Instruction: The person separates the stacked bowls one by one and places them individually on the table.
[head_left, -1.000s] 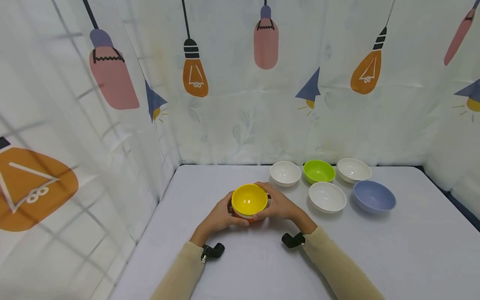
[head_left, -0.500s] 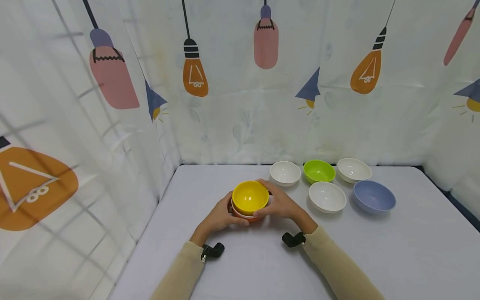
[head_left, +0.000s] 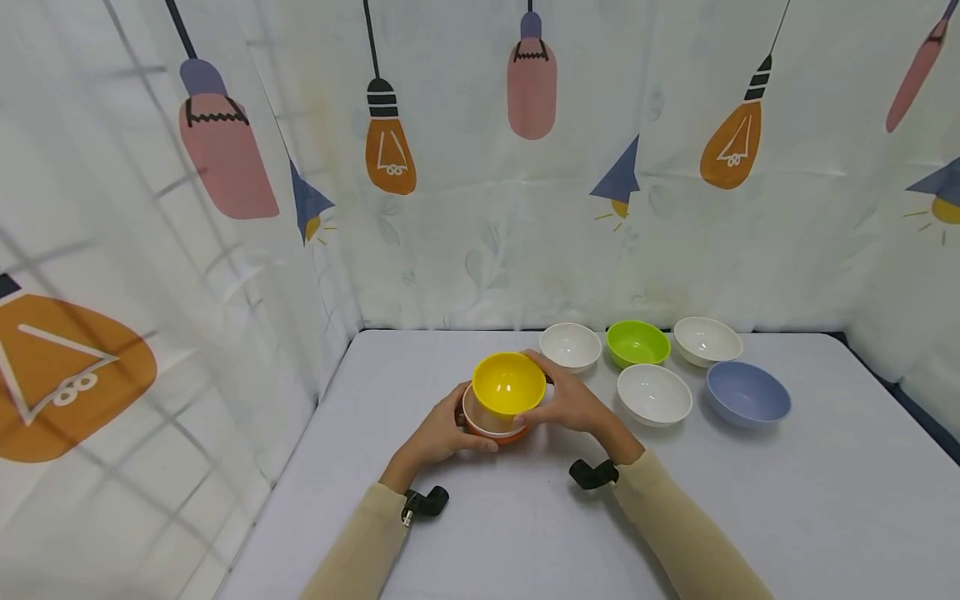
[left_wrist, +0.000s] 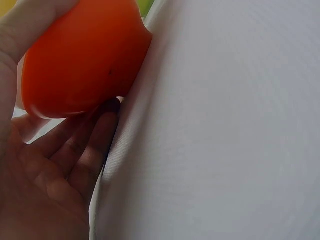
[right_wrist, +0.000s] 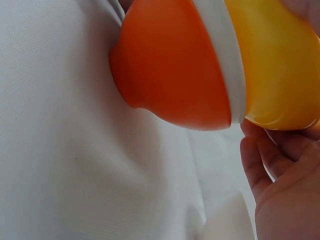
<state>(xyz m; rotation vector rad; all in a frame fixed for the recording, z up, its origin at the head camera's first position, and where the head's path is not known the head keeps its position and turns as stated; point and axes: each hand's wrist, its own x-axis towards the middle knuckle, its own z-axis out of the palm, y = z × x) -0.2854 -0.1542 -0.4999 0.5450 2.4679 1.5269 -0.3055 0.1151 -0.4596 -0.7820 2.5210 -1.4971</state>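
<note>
In the head view a yellow bowl (head_left: 508, 382) is pinched at its sides by my right hand (head_left: 568, 407). It sits raised and slightly to the right over a white bowl (head_left: 478, 414), whose inside shows on the left. That white bowl nests in an orange bowl (right_wrist: 170, 70), which stands on the table in the right wrist view. My left hand (head_left: 433, 432) grips the orange bowl from the left, thumb at the front. The left wrist view shows its curled fingers (left_wrist: 95, 150) beside the orange wall, near the foot.
Back right on the white table (head_left: 817, 517) stand more bowls: a white one (head_left: 570, 347), a green one (head_left: 637, 342), another white one (head_left: 707, 340), a nearer white one (head_left: 655, 394) and a larger blue one (head_left: 747, 393). A patterned curtain (head_left: 465, 250) hangs behind.
The yellow bowl has come up out of the white bowl and moved slightly right and away, with my right hand. My left hand and the lower bowls have stayed put.
</note>
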